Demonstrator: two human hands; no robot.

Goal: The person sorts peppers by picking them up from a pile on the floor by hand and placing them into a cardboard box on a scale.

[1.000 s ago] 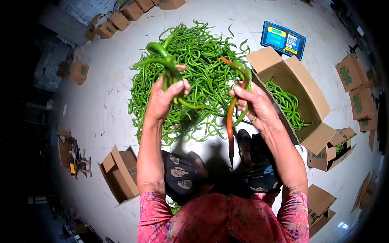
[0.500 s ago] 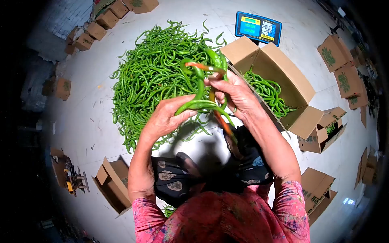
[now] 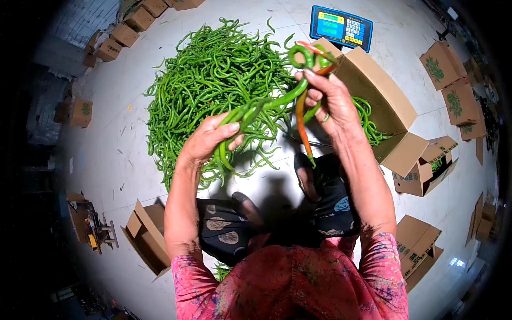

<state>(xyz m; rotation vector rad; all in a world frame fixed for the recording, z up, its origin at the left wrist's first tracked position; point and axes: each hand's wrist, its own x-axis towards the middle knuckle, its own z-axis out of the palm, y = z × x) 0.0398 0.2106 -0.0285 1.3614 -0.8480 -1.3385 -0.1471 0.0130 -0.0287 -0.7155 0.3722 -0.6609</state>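
Long green chili peppers form a big pile point(image 3: 208, 90) on the floor in front of me. Over its right lower part, my left hand point(image 3: 212, 137) is closed on a few green chili peppers point(image 3: 246, 113). My right hand point(image 3: 335, 104), held beside the open cardboard box point(image 3: 373, 80), grips several chili peppers. Among these are a reddish-orange chili pepper point(image 3: 302, 128) that hangs down and a curled green one point(image 3: 297, 55) sticking up above the fingers. One green pepper stretches between both hands. More green chili peppers point(image 3: 368, 122) lie inside the box, partly hidden by my right forearm.
A scale display point(image 3: 341, 28) with a blue frame stands behind the box. Smaller open cartons sit at right point(image 3: 426, 168), lower right point(image 3: 416, 248) and lower left point(image 3: 149, 234). More boxes point(image 3: 125, 34) line the back left, and others point(image 3: 442, 64) the right side.
My right hand has moved up and to the right with its peppers, and the reddish one now hangs down. My left hand has turned slightly and holds green peppers lower down.
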